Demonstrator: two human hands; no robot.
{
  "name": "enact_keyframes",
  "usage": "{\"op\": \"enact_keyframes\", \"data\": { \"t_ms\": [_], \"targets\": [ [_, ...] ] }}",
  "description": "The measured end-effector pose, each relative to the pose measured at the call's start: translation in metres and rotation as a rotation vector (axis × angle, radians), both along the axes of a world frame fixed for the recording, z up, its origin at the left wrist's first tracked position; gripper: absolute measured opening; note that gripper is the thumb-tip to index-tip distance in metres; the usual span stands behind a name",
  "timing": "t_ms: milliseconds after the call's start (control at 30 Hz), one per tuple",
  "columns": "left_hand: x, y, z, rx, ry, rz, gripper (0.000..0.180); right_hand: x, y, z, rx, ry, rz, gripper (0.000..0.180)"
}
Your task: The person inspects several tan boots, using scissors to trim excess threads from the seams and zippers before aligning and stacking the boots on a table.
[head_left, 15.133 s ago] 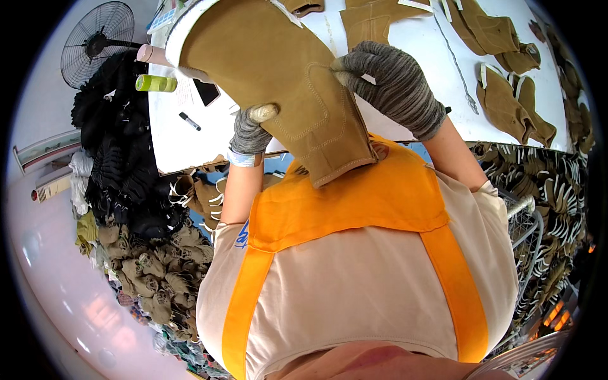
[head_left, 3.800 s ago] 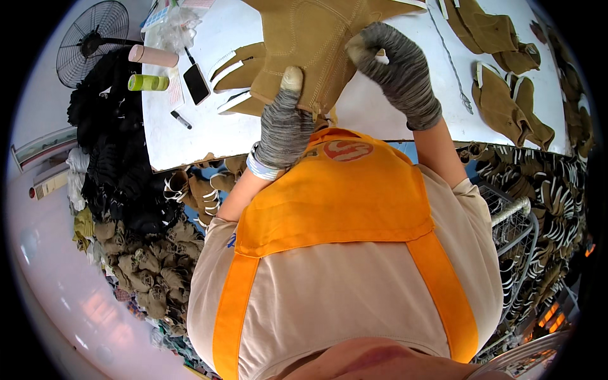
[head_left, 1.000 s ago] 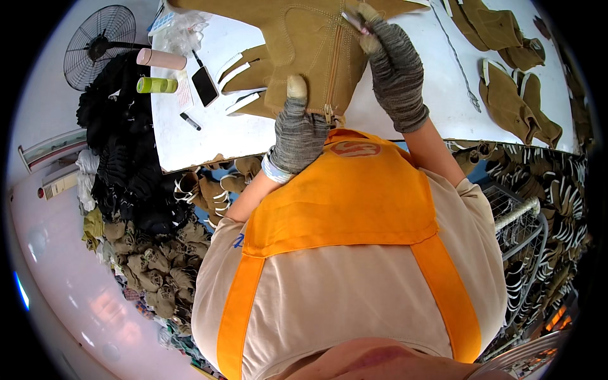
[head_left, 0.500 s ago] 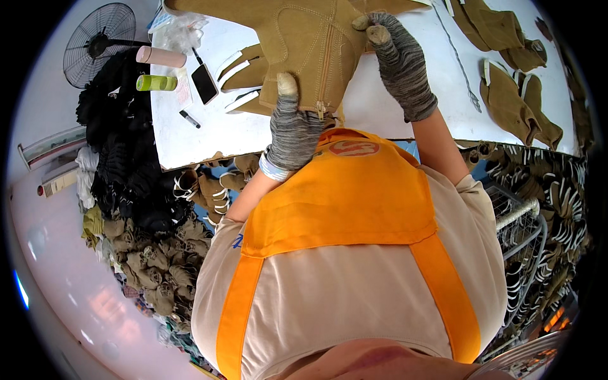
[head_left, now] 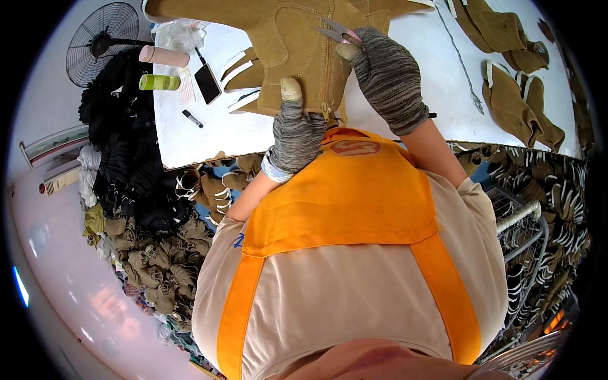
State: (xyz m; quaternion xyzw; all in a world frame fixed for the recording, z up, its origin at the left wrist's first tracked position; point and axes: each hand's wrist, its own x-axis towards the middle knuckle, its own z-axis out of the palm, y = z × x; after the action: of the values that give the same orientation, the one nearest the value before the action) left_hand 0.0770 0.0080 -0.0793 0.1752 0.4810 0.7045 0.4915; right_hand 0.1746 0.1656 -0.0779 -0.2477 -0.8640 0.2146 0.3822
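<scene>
Fan point(head_left: 100, 44) with a round wire guard stands at far left, above a heap of black pieces point(head_left: 123, 152). Next, on a white worktable point(head_left: 221, 136), lie a pink bottle point(head_left: 164, 56), a lime-green cylinder point(head_left: 158, 82), a smartphone point(head_left: 207, 83) and a dark marker pen point(head_left: 192, 118). Beside them, white-edged tan pieces point(head_left: 244, 76) are partly covered by a tan, suede-like boot upper point(head_left: 294, 57) at top middle, in front of an orange apron point(head_left: 335, 209).

The left hand point(head_left: 296, 136), in a grey knit glove, holds the upper's lower edge, thumb flat on top, fingers hidden below. Just right of the thumb is a zip point(head_left: 327, 69), its metal pull near that edge. The upper looks light and floppy, with enough nap not to slip; the stitched lower edge beside the zip seems the firmest place to grasp.

The right hand point(head_left: 391, 82), gloved alike, is closed around pink-handled thread snips point(head_left: 340, 31), blades parted over the zip area; whether they touch it is unclear. Far right lie more tan boot uppers point(head_left: 510, 104).
</scene>
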Motion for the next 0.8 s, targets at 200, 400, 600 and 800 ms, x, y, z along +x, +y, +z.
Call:
{"op": "enact_keyframes", "data": {
  "t_ms": [200,400,600,800],
  "targets": [
    [-0.002,0.002,0.005,0.077,-0.144,-0.039,0.078,0.001,0.003,-0.001,-0.004,-0.093,-0.025,0.02],
    [0.003,0.006,0.006,0.03,0.012,0.01,0.081,0.003,0.001,0.0,-0.081,0.017,0.022,0.022],
    [-0.006,0.004,0.0,0.043,-0.093,-0.062,0.08,0.004,0.001,-0.003,-0.073,0.088,0.025,0.028],
    [-0.002,0.009,0.006,0.175,-0.22,0.049,0.078,0.006,0.0,-0.011,-0.186,0.393,0.226,0.019]
  ]
}}
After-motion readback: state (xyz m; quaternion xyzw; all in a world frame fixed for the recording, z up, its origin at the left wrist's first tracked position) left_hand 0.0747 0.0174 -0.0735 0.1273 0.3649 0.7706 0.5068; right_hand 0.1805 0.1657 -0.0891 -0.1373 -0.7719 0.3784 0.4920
